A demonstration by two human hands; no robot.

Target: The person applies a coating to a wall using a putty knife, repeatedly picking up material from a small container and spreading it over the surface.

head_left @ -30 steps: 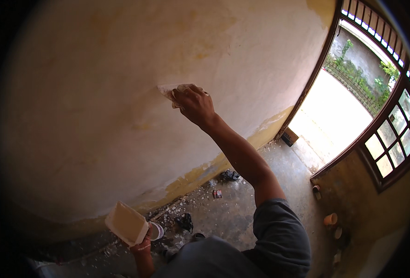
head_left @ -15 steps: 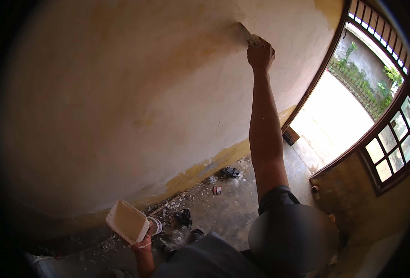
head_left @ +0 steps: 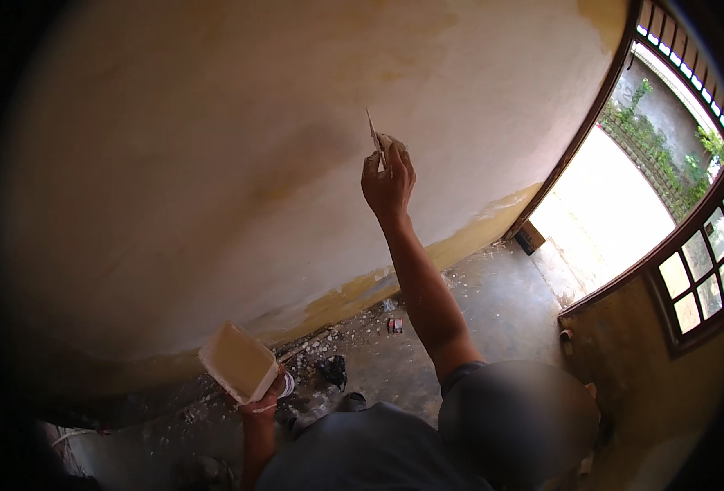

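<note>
At upper centre the right hand (head_left: 389, 182) has its fingers around a scraper (head_left: 373, 132); at lower left the left hand (head_left: 259, 403) grips a pale tray (head_left: 221, 382). The red packet's (head_left: 395, 326) markings, lower centre, are unreadably small.

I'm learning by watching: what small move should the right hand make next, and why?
Probably lay the scraper flatter toward the wall: the right hand holds it nearly edge-on to this view, and a yellowish patch shows to its lower left.
</note>
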